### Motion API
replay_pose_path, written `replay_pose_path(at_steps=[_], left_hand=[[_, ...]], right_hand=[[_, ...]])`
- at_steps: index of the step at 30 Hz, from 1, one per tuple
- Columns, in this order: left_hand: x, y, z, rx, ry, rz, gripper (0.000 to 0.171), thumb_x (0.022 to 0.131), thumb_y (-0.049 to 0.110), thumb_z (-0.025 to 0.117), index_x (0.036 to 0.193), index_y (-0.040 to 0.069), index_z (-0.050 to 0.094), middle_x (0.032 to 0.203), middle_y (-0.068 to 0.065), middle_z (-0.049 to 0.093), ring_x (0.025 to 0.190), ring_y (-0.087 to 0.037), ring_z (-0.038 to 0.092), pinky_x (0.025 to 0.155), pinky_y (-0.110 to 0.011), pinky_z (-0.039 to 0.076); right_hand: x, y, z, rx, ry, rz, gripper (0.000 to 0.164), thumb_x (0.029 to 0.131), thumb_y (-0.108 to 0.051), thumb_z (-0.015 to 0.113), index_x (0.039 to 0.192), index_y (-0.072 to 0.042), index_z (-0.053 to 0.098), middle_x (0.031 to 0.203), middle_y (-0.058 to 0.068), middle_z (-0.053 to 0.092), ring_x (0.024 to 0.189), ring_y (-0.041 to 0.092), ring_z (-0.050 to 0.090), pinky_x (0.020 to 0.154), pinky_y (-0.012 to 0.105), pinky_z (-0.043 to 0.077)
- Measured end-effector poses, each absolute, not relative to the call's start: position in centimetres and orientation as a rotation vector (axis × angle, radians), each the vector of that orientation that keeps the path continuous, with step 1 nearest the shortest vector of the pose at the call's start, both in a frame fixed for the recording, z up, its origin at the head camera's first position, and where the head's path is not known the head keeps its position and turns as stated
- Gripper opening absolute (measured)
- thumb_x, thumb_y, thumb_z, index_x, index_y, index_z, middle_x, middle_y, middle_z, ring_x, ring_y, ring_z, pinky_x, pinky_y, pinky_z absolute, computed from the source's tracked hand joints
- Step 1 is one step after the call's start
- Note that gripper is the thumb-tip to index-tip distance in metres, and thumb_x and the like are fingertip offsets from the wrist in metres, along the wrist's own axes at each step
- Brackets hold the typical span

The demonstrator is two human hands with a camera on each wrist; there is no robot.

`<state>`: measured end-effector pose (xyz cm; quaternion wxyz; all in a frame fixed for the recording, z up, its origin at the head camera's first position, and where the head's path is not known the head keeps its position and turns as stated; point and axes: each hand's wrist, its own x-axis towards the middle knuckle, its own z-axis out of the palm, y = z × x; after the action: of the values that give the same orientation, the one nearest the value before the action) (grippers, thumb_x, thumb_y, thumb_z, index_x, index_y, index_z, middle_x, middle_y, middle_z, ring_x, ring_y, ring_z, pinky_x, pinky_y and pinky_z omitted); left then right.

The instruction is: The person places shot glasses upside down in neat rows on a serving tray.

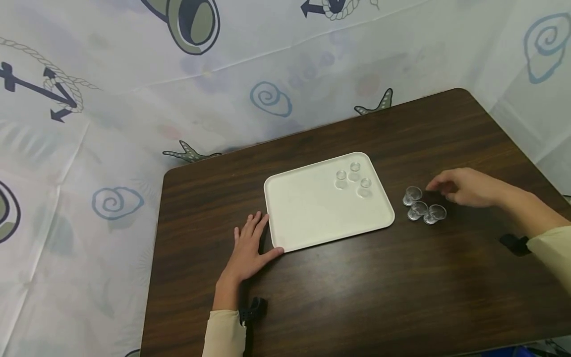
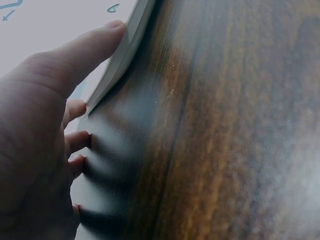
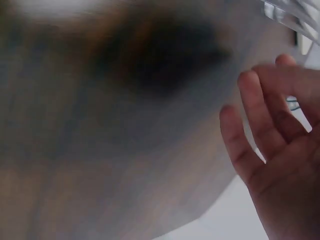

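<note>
Head view: three clear cups point(image 1: 417, 210) cluster on the bench point(image 1: 357, 287) off the tray's point(image 1: 308, 213) right edge. Good handling would probably mean pinching one lightly by its sides and lifting straight up — its close neighbours could tip — while the left grip point(image 1: 247, 250), fingers spread and grasping nothing, rests its thumb at the tray's near left corner. The right grip point(image 1: 470, 187) is empty, fingers loosely bent; the cups lie just beside its fingertips, between it and the tray.

There are 6 clear cups point(image 1: 417, 211), 1 tray point(image 1: 308, 210), 1 table point(image 1: 357, 292).
</note>
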<state>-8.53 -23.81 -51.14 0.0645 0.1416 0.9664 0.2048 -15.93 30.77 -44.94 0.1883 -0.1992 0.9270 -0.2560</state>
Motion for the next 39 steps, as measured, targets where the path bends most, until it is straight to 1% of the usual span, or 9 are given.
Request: replay_pose_path(at_steps=[4,8,13,17,23,27,30,34,39], left_hand=[[-8.5,-23.8,-51.1,0.423,2.916,0.619,0.096,0.08,0.07,0.058,0.154,0.028,0.017,0.16,-0.004,0.014,0.147,-0.027,0.005,0.111,-0.064,0.001],[-8.5,-23.8,-51.2,0.419,2.915,0.618,0.096,0.079,0.071,0.058,0.154,0.029,0.016,0.16,-0.003,0.013,0.148,-0.026,0.004,0.111,-0.064,0.001],[-8.6,-23.8,-51.3,0.431,2.92,0.628,0.096,0.079,0.071,0.058,0.154,0.028,0.017,0.16,-0.004,0.014,0.147,-0.028,0.005,0.11,-0.065,0.002],[-8.6,-23.8,-51.3,0.443,2.926,0.627,0.096,0.079,0.072,0.057,0.154,0.027,0.018,0.16,-0.005,0.015,0.147,-0.028,0.006,0.11,-0.065,0.002],[-8.6,-23.8,-51.4,0.454,2.924,0.635,0.095,0.08,0.069,0.059,0.154,0.027,0.017,0.16,-0.005,0.014,0.147,-0.029,0.006,0.11,-0.065,0.002],[-8.6,-23.9,-51.4,0.441,2.928,0.639,0.095,0.079,0.07,0.059,0.154,0.028,0.017,0.16,-0.003,0.014,0.147,-0.028,0.006,0.11,-0.065,0.002],[-8.6,-23.9,-51.4,0.448,2.925,0.638,0.095,0.08,0.071,0.058,0.154,0.028,0.017,0.16,-0.004,0.015,0.147,-0.029,0.006,0.11,-0.065,0.002],[-8.7,-23.9,-51.3,0.456,2.914,0.641,0.095,0.08,0.07,0.058,0.155,0.029,0.016,0.16,-0.005,0.014,0.147,-0.029,0.005,0.11,-0.065,0.001],[-8.5,-23.9,-51.2,0.442,2.916,0.637,0.096,0.08,0.07,0.057,0.155,0.027,0.015,0.16,-0.005,0.014,0.147,-0.028,0.005,0.111,-0.064,0.001]], right_hand=[[-14.5,31.2,-46.1,-0.506,2.532,-0.81,0.041,0.077,0.008,0.07,0.115,-0.007,0.066,0.111,0.007,0.064,0.093,0.02,0.061,0.074,0.033,0.053],[-13.3,31.3,-46.9,-0.469,2.512,-0.881,0.044,0.075,-0.005,0.078,0.117,-0.01,0.065,0.109,0.004,0.063,0.091,0.015,0.058,0.07,0.025,0.052],[-12.5,31.1,-47.5,-0.436,2.523,-0.952,0.049,0.072,-0.024,0.084,0.116,-0.013,0.066,0.104,0.004,0.063,0.088,0.013,0.058,0.068,0.024,0.052],[-12.2,31.0,-47.9,-0.425,2.528,-0.977,0.046,0.073,-0.031,0.083,0.114,-0.015,0.067,0.097,0.003,0.062,0.082,0.012,0.057,0.065,0.025,0.05],[-11.9,31.0,-48.2,-0.434,2.551,-1.025,0.037,0.077,-0.028,0.08,0.111,-0.016,0.068,0.093,0.002,0.063,0.08,0.011,0.054,0.063,0.024,0.049],[-11.8,31.2,-48.1,-0.44,2.577,-1.021,0.036,0.078,-0.027,0.079,0.111,-0.017,0.068,0.094,0.001,0.065,0.079,0.01,0.056,0.064,0.024,0.049],[-11.6,31.6,-48.0,-0.42,2.586,-1.015,0.036,0.079,-0.028,0.079,0.111,-0.015,0.068,0.098,0.002,0.067,0.082,0.008,0.059,0.066,0.023,0.051],[-11.8,32.4,-47.7,-0.385,2.626,-1.022,0.037,0.08,-0.025,0.079,0.112,-0.01,0.067,0.104,0.007,0.068,0.085,0.001,0.061,0.068,0.019,0.052],[-12.5,32.9,-46.8,-0.326,2.71,-1.032,0.035,0.08,-0.02,0.079,0.11,-0.006,0.066,0.101,0.009,0.067,0.081,-0.001,0.058,0.065,0.014,0.048]])
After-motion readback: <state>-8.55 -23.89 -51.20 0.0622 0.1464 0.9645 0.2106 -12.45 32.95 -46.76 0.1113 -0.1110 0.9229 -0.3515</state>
